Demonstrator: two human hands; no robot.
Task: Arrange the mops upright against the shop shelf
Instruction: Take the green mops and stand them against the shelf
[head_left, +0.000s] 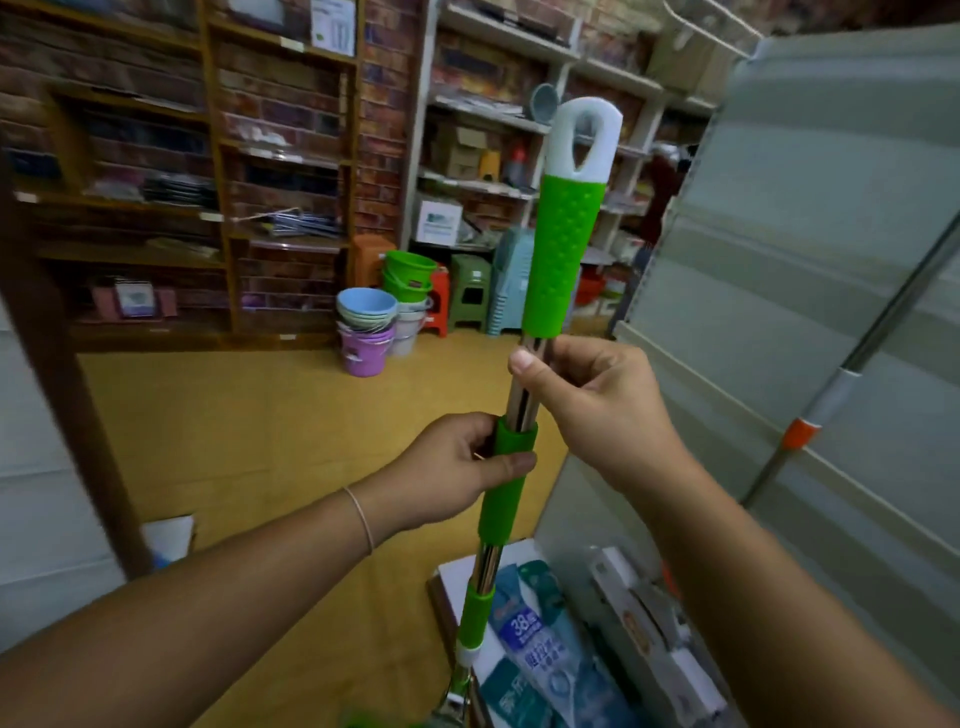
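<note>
I hold a mop with a steel pole, green grips and a white loop cap almost upright in front of me. My left hand is closed around the green collar at mid-pole. My right hand pinches the bare steel just below the upper green grip. The mop's head is cut off at the bottom edge. A second mop pole, steel with an orange collar, leans against the grey shelf panel on the right.
Packaged goods and boxes lie on a low surface below my hands. Stacked buckets and plastic stools stand on the yellow floor ahead. Wooden shelving lines the back wall, with a wooden post at left.
</note>
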